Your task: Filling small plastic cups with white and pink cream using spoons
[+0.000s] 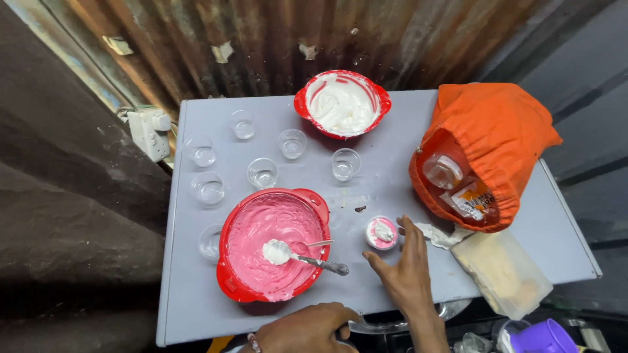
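At the near edge of the grey rectangular table, the left hand rests with its fingers curled over the edge; whether it holds something I cannot tell. Just beyond, the right hand lies on the table with fingers spread open, holding nothing, its fingertips just beside the small clear plastic cup filled with pink and white cream. To take this cup well, I judge the fingers should close softly around its side and keep it upright, because thin plastic bends easily. Toward the left, the red round bowl of pink cream carries a metal spoon with a white dollop. Near the right edge sits an orange cloth bag. Farther away stand several empty clear cups, and at the far edge a red bowl of white cream.
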